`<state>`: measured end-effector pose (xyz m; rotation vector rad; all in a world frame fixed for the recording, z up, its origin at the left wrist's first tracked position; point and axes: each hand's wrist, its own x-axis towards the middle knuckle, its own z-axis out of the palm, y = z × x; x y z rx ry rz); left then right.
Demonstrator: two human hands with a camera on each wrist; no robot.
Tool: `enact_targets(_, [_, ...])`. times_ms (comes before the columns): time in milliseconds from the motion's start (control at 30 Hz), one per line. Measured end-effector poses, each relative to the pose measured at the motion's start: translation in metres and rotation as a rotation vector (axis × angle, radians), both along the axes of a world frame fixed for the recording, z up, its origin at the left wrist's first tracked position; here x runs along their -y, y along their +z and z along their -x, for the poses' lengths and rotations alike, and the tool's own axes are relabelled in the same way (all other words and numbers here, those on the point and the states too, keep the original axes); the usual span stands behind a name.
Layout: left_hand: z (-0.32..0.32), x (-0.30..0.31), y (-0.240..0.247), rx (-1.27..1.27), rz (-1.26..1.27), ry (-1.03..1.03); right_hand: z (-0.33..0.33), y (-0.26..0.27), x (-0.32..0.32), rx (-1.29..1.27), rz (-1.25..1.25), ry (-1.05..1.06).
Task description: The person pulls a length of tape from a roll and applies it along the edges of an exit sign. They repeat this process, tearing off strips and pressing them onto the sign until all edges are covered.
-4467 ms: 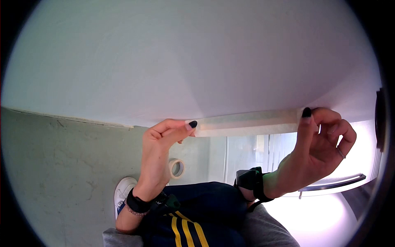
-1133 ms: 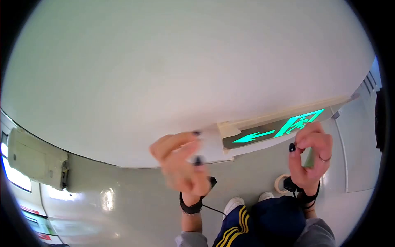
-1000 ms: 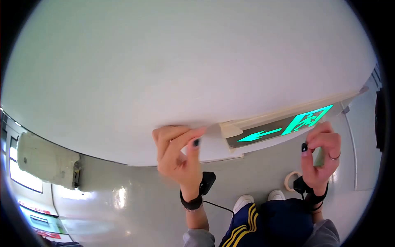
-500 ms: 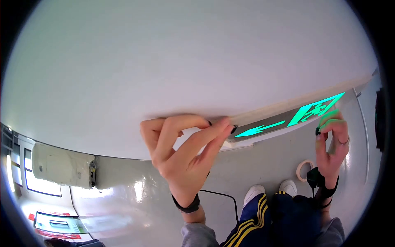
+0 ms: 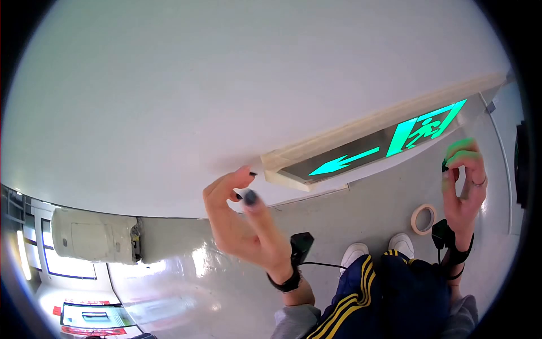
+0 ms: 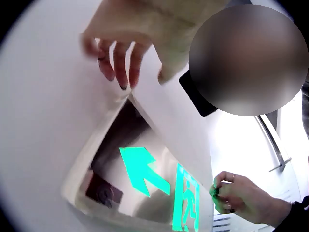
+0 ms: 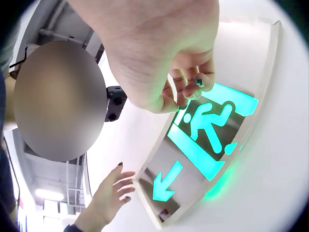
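Observation:
A lit green exit sign (image 5: pixel 339 163) is mounted on the white wall, with cream tape (image 5: pixel 339 137) along its upper edge and left end. My left hand (image 5: pixel 243 226) is just left of the sign's taped end, its fingers loosely bent and apart, holding nothing; in the left wrist view the fingertips hang near the sign's corner. My right hand (image 5: pixel 466 189) is by the sign's right part, below the running figure. Its fingers are curled towards the thumb, and nothing shows between them in the right wrist view, where the hand (image 7: pixel 149 53) partly covers the sign (image 7: pixel 169 181).
A roll of tape (image 5: pixel 415 220) lies on the grey floor (image 5: pixel 243 243) near the white shoes (image 5: pixel 402 244). A large pale unit (image 5: pixel 93 234) stands at the left, with windows behind it. A black cable runs from the left wrist camera (image 5: pixel 301 247).
Earlier a tape strip was stretched between both hands. My left hand then touched the sign's left end and has since drawn back from it. My right hand stays curled by the sign.

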<state>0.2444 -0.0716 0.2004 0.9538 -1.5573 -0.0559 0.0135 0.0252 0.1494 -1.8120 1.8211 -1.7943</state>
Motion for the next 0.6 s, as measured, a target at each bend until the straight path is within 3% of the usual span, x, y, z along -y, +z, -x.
enact_targets(33, [0.002,-0.001,-0.004,-0.168,-0.09,0.042,0.002,-0.001,0.0,-0.003,0.003,0.009])
enact_targets(100, [0.007,0.0,-0.007,-0.052,-0.147,0.139,0.004,-0.003,0.0,-0.007,0.0,0.022])
enact_targets(400, [0.017,0.015,-0.018,0.426,0.323,0.446,0.012,-0.008,0.001,-0.067,-0.03,0.021])
enact_targets(600, [0.01,0.012,-0.015,0.547,0.321,0.49,0.013,-0.019,0.002,-0.043,-0.026,0.001])
